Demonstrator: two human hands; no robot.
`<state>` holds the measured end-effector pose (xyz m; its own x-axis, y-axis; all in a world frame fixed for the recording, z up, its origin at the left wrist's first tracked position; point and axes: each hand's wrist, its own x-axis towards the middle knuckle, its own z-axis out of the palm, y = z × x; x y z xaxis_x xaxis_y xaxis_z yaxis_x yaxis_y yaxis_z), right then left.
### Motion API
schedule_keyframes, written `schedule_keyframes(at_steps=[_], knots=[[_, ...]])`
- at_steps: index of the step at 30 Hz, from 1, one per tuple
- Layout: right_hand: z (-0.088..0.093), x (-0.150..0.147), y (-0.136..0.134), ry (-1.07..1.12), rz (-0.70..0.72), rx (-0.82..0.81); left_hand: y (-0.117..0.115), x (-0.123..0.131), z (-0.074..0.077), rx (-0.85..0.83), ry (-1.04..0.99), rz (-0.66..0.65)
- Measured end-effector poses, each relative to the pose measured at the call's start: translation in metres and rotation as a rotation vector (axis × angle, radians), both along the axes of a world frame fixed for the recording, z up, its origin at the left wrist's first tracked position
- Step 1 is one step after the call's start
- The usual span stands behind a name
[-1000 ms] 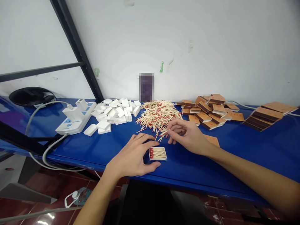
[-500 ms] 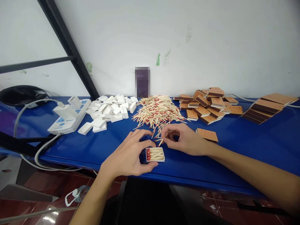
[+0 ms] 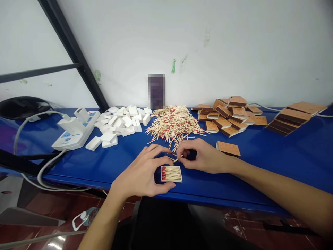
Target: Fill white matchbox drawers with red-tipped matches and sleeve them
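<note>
A small white matchbox tray (image 3: pixel 180 175) lies on the blue tabletop, holding a layer of matches (image 3: pixel 171 173) with their red heads to the left. My left hand (image 3: pixel 144 172) curves around its left side, thumb along the near edge and fingers along the far edge. Just beyond the tray, my right hand (image 3: pixel 204 156) pinches a few matches (image 3: pixel 177 160) between thumb and forefinger; their exact number is unclear. Behind both hands spreads a large heap of loose matches (image 3: pixel 175 123), some straggling toward my fingers.
White empty trays (image 3: pixel 119 123) are piled at left, beside a power strip (image 3: pixel 78 135) with chargers and cables. Orange-brown matchbox sleeves (image 3: pixel 229 116) are heaped at right, more stacked (image 3: pixel 291 118) farther right. A single matchbox sleeve (image 3: pixel 228 148) lies near my right wrist. A blurred dark rectangle (image 3: pixel 156 92) stands against the wall.
The pinched matches have turned in my right fingers and now lie flatter. My right hand has shifted slightly left. My left hand stays around the tray.
</note>
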<state>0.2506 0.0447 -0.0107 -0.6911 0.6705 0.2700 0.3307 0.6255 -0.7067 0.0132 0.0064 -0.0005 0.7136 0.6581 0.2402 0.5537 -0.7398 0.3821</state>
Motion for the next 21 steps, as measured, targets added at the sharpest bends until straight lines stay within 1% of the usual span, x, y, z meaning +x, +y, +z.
schedule_keyframes(at_steps=[6,10,13,16,21], knots=[[0.002,0.001,0.0,-0.026,-0.002,0.103,0.0,0.001,0.0,-0.008,-0.008,0.0],[0.002,0.003,0.002,-0.052,-0.004,0.11,0.0,0.0,0.0,0.002,0.003,0.013],[0.004,0.006,0.002,-0.101,0.02,0.112,0.0,0.0,0.001,-0.001,0.017,0.021],[0.007,0.009,0.002,-0.141,0.044,0.147,-0.001,0.001,0.002,-0.002,0.021,0.019],[0.008,0.012,0.002,-0.219,-0.001,0.207,0.0,0.002,0.002,-0.001,0.013,0.016]])
